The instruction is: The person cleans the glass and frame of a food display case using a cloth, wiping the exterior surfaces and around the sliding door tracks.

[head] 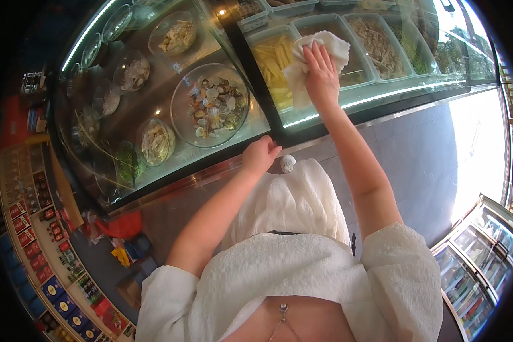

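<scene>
With fingers spread, my right hand (322, 81) presses a crumpled white cloth (340, 45) against the glass front of a refrigerated display case (278, 124). Behind that pane are plastic tubs, among them one of yellow strips (275, 64) in liquid. My left hand (260, 154) is loosely curled at the black lower frame of the case, near its middle post; its fingertips are partly hidden, so I cannot see whether it grips anything. Nearest to it, behind the left pane, stands a large glass bowl of clams or similar shellfish (216, 107).
Smaller bowls of food, such as one with pale pieces (156, 141), stand behind the left glass. A shelf (47, 239) with boxes and bottles runs along the left. On the right is a glass-door fridge (470, 278). Grey floor tiles (410, 162) show below the case.
</scene>
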